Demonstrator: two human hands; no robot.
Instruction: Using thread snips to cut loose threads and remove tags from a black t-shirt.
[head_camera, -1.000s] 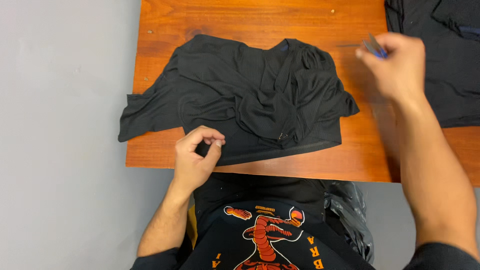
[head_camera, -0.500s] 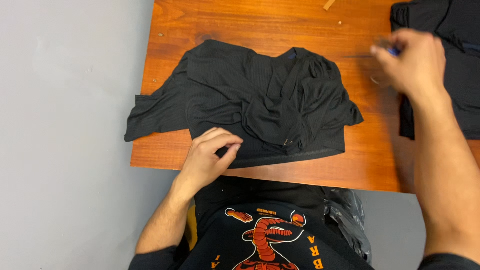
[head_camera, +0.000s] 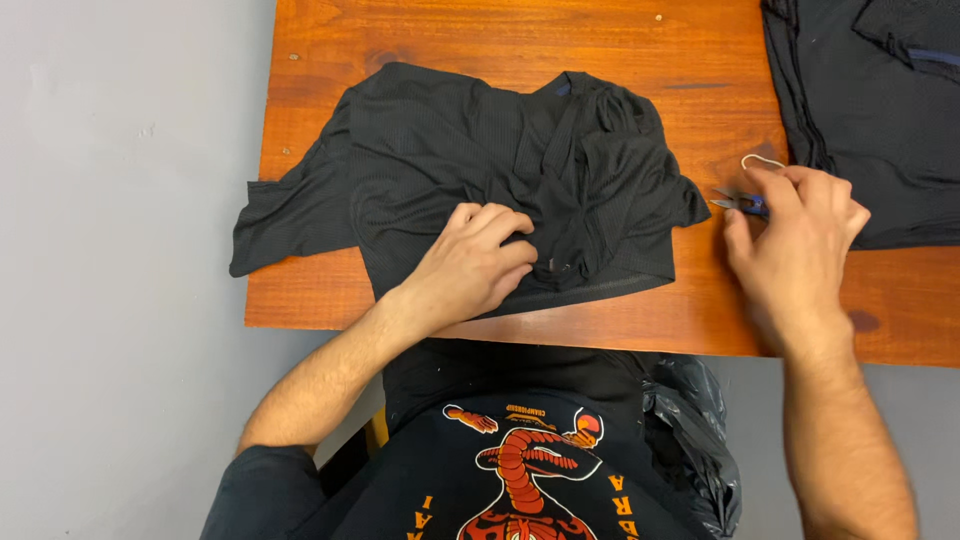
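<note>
I note left hand (head_camera: 470, 265) flat on black mesh shirt (head_camera: 450, 170), mid-tabletop (head_camera: 700, 310); grip loose, nothing pinched. Right hand (head_camera: 795, 240) grip pinching small snips (head_camera: 740, 203). Shirt soft, light, slippery; take at hem.

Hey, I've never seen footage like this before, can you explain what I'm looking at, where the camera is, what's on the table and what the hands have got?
There is no machine here: a person works with two bare hands, and one camera worn on their head looks straight down, so you see their forearms and printed dark shirt at the bottom.

In front of them is an orange-brown wooden table. A crumpled black mesh garment lies spread on it. The left hand rests flat on the garment's lower part, fingers bent into the fabric.

The right hand is at the table's right side, its fingertips on a small pair of thread snips with a blue grip. Whether it is gripping them or only touching cannot be told. A pale rubber band lies just beyond. More dark fabric is piled at the far right, and a black plastic bag sits by the person's lap.
</note>
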